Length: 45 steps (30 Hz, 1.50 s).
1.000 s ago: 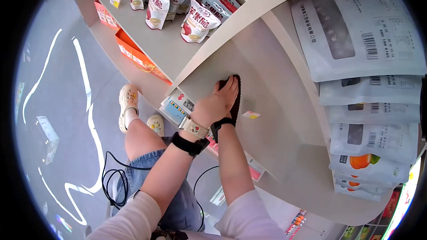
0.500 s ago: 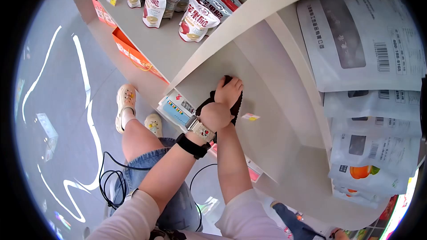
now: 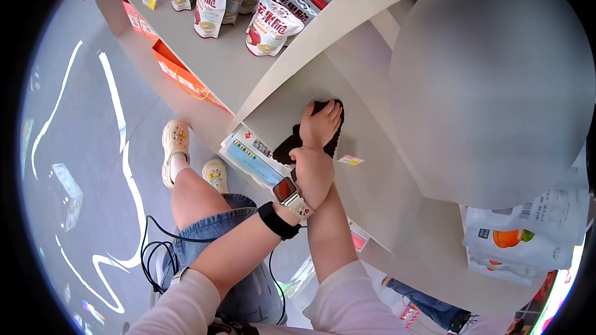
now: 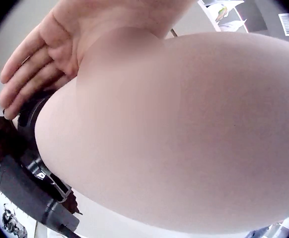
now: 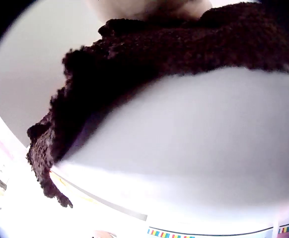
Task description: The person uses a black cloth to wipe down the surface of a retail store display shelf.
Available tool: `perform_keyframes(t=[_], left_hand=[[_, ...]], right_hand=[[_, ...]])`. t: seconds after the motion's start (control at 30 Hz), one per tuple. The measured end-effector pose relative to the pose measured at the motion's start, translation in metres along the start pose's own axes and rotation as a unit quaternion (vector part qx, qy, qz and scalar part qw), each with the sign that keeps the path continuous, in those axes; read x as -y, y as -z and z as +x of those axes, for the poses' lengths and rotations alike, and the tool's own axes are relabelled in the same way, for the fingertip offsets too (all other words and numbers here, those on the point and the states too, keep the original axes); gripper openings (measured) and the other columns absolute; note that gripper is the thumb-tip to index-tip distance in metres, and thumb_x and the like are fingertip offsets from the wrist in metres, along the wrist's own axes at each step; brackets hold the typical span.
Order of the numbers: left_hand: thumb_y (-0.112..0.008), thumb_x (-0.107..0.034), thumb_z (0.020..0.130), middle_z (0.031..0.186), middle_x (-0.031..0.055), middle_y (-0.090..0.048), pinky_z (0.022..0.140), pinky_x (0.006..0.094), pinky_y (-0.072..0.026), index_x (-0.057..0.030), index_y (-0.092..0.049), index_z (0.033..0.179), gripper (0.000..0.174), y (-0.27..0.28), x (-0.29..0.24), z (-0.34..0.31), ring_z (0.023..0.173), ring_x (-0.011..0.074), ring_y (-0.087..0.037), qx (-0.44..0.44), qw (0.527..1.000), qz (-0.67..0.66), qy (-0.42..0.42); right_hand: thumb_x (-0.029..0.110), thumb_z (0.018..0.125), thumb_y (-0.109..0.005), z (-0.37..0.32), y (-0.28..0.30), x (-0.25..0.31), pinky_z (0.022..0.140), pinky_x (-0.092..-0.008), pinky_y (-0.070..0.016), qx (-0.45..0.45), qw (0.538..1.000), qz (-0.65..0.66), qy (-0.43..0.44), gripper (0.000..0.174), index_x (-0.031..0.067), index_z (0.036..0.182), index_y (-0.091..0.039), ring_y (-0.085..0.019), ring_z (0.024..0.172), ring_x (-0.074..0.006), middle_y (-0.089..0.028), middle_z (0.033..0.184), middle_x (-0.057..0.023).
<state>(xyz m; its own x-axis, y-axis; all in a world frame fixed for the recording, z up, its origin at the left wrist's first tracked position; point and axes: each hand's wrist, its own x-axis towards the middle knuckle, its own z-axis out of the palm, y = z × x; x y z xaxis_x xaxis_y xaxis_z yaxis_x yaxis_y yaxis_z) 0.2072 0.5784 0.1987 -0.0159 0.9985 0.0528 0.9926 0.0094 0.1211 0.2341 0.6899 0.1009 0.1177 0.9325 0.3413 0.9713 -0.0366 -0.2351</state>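
A dark brown, fuzzy-edged cloth (image 3: 287, 147) lies on the beige shelf board (image 3: 366, 124), and its thick folds (image 5: 134, 49) fill the top of the right wrist view. My right hand (image 3: 320, 127) rests on it, palm down, fingers extended. Crossing over my right wrist is my left hand (image 3: 314, 170), its fingers mostly hidden in the head view. The left wrist view shows the left fingers (image 4: 30, 74) extended beside the right arm's black strap (image 4: 28, 119).
Snack pouches (image 3: 270, 28) stand on the neighbouring shelf. White bags (image 3: 509, 236) lie at the right, partly covered by a blurred grey round patch. Printed boxes (image 3: 251, 158) line the shelf's near edge; an orange bag (image 3: 180, 68) and a price tag (image 3: 351, 160) are nearby.
My left hand has shifted right and turned across my right wrist, showing the watch face. The cloth's folds have changed under my right hand. A grey round patch now covers the upper right.
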Motion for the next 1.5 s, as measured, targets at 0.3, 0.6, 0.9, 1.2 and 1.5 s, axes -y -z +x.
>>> perform_keyframes(t=[0.3,0.6,0.9,1.2,1.5], left_hand=[[-0.058,-0.034,0.077,0.051,0.0007,-0.052,0.044,0.0307,-0.034,-0.0114,-0.057,0.061,0.027,0.002,0.0,0.004,0.051,0.0168,-0.053,0.009,1.0,-0.018,0.003],[-0.056,-0.029,0.08,0.052,0.0081,-0.055,0.047,0.0331,-0.0459,-0.0085,-0.058,0.061,0.028,-0.003,0.011,0.003,0.05,0.0242,-0.058,-0.033,0.989,-0.124,-0.073],[-0.055,-0.032,0.08,0.052,0.0057,-0.055,0.046,0.0307,-0.0417,-0.0103,-0.058,0.06,0.03,-0.006,0.011,0.001,0.052,0.0209,-0.057,-0.05,0.988,-0.121,-0.085],[-0.057,-0.037,0.077,0.055,0.0017,-0.055,0.049,0.0307,-0.0388,-0.0111,-0.061,0.064,0.029,0.002,0.004,0.002,0.056,0.018,-0.055,0.019,0.999,-0.037,-0.018],[-0.052,-0.014,0.073,0.075,0.0126,-0.063,0.066,0.0429,-0.0427,-0.0037,-0.067,0.081,0.02,0.012,-0.004,0.005,0.072,0.0283,-0.059,0.117,0.99,-0.081,0.003]], right_hand=[[0.038,0.082,-0.049,0.001,0.004,0.002,0.105,-0.0433,-0.0201,0.011,1.0,-0.008,-0.012,0.057,0.0024,0.125,-0.038,-0.029,0.127,-0.0262,-0.037,0.133,-0.0112],[0.041,0.081,-0.047,0.001,0.016,0.002,0.106,-0.0445,-0.0148,0.044,0.998,0.034,-0.017,0.057,0.0078,0.126,-0.039,-0.026,0.129,-0.0249,-0.035,0.136,-0.0101],[0.039,0.081,-0.048,0.001,0.015,-0.002,0.106,-0.0436,-0.0165,0.04,0.998,0.04,-0.003,0.058,0.0064,0.128,-0.036,-0.029,0.127,-0.0249,-0.038,0.134,-0.0095],[0.04,0.08,-0.049,0.001,0.007,0.007,0.105,-0.0466,-0.0178,-0.014,0.997,-0.029,-0.073,0.065,0.0076,0.133,-0.028,-0.031,0.126,-0.0254,-0.037,0.133,-0.0125],[0.035,0.083,-0.047,0.003,0.011,0.007,0.104,-0.0454,-0.0196,0.019,1.0,0.021,-0.011,0.06,0.0074,0.133,-0.027,-0.033,0.124,-0.026,-0.042,0.129,-0.0114]])
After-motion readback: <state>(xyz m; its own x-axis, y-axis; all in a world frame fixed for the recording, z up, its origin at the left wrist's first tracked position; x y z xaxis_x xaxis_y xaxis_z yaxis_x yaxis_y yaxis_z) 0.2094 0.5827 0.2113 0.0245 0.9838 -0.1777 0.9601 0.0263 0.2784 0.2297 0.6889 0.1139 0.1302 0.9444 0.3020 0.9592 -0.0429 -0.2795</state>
